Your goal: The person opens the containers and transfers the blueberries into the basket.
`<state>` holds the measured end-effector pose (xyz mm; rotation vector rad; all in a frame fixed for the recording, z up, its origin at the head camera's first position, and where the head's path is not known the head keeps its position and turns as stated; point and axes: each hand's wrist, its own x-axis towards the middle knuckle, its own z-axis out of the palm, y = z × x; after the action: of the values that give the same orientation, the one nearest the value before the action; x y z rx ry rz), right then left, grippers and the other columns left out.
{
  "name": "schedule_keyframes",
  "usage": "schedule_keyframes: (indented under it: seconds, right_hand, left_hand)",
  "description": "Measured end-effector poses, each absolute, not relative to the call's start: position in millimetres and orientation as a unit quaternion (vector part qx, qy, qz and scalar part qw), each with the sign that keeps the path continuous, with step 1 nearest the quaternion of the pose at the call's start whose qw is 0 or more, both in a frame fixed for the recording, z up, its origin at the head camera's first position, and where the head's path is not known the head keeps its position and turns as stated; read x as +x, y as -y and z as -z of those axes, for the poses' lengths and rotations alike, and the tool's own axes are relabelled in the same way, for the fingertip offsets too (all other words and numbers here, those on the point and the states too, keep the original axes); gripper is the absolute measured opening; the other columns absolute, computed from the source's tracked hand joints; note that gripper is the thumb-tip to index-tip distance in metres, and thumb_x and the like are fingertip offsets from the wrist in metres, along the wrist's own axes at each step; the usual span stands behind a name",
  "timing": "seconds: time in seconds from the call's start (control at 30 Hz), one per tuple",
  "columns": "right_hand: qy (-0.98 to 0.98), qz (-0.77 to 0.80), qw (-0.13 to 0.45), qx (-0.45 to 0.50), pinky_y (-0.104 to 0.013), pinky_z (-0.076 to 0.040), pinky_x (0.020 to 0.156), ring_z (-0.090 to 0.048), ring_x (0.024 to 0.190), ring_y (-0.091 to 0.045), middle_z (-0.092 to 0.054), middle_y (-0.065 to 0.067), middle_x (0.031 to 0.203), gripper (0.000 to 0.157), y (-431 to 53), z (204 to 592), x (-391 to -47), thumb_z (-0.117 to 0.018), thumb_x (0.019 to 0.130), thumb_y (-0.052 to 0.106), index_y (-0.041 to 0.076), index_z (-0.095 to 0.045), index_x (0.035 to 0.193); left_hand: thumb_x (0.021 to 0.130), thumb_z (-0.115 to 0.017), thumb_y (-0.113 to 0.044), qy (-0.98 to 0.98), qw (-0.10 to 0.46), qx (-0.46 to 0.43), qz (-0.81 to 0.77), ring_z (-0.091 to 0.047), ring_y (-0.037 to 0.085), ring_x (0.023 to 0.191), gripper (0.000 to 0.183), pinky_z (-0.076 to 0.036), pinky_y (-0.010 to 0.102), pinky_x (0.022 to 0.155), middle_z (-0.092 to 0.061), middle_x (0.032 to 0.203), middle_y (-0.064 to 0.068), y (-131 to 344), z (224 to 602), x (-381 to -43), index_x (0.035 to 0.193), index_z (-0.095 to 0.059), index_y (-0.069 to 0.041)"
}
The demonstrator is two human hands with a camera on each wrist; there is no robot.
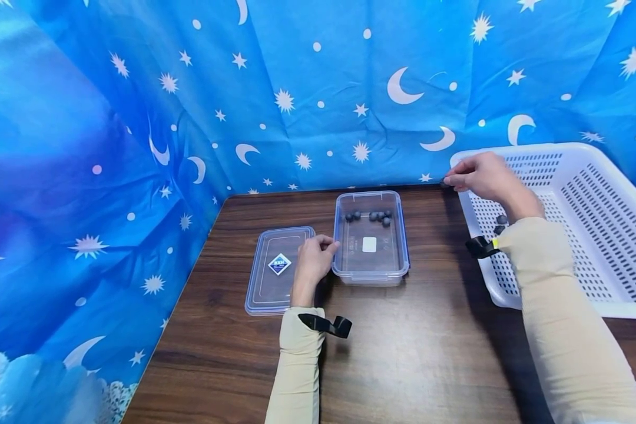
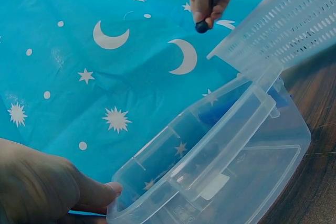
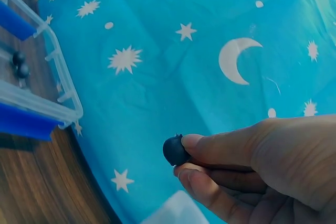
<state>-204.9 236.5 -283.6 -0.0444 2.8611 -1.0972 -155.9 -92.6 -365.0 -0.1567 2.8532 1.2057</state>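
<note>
Between thumb and fingertips my right hand (image 1: 484, 176) pinches a dark blueberry (image 3: 175, 150), its small crown showing in the right wrist view. That hand is raised over the left rim of a white perforated basket (image 1: 604, 159). A clear plastic box (image 1: 370, 277) stands open to its left, with several blueberries (image 1: 373, 217) toward its far end. My left hand (image 1: 314, 259) holds the box's left rim, thumb tip (image 2: 114, 188) at the edge. More blueberries (image 1: 501, 219) lie in the basket, partly hidden by the right arm.
The clear lid (image 1: 267, 288) with a blue label lies flat left of the box, partly under the left hand. A blue star-and-moon cloth (image 1: 318, 118) hangs behind and left of the brown wooden table (image 1: 403, 353).
</note>
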Motion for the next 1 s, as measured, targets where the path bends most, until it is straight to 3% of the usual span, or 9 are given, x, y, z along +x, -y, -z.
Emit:
schedule_keyframes:
  seconds: [1.0]
  right_hand:
    - [-0.928,0.362,0.073,0.052,-0.057,-0.04,0.088,-0.053,0.108,-0.042,-0.059,-0.029,0.119,0.048,-285.2,291.7,-195.8,-0.055,0.096,0.037,-0.001,-0.058,0.124]
  left_hand:
    - [0.095,-0.06,-0.026,-0.921,0.031,-0.055,-0.385,-0.058,0.019,0.087,0.025,-0.048,0.035,0.077,-0.066,0.096,0.006,92.1,363.5,-153.0,0.11,-0.069,-0.008]
